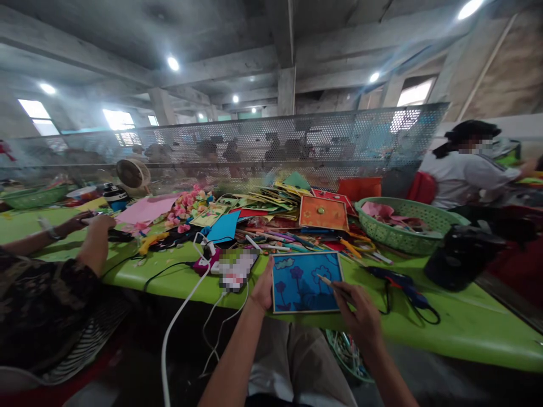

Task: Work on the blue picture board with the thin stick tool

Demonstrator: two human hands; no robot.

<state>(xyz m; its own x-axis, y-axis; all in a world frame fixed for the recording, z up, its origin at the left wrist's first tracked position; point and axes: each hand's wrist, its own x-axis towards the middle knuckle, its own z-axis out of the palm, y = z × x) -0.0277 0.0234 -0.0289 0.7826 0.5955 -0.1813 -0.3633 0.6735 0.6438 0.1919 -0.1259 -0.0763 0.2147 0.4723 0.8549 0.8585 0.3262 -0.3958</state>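
Note:
A blue picture panel [305,294] with a pale frame is tilted up at the table's front edge, showing purple flowers and a pale cloud. My left hand [263,287] grips its left side, thumb along the frame. In my right hand [360,310] is a slim pen [326,280], its tip at the outline of the flower on the upper right of the panel. The pen's exact kind is not clear. Behind the panel lie many loose coloured markers [280,237].
A phone [240,270] and a power strip [206,261] with white cables lie left of the panel. On the right are a glue gun [401,282], a dark cap [458,257] and a green basket [399,234]. A co-worker's hands [91,220] work at the left.

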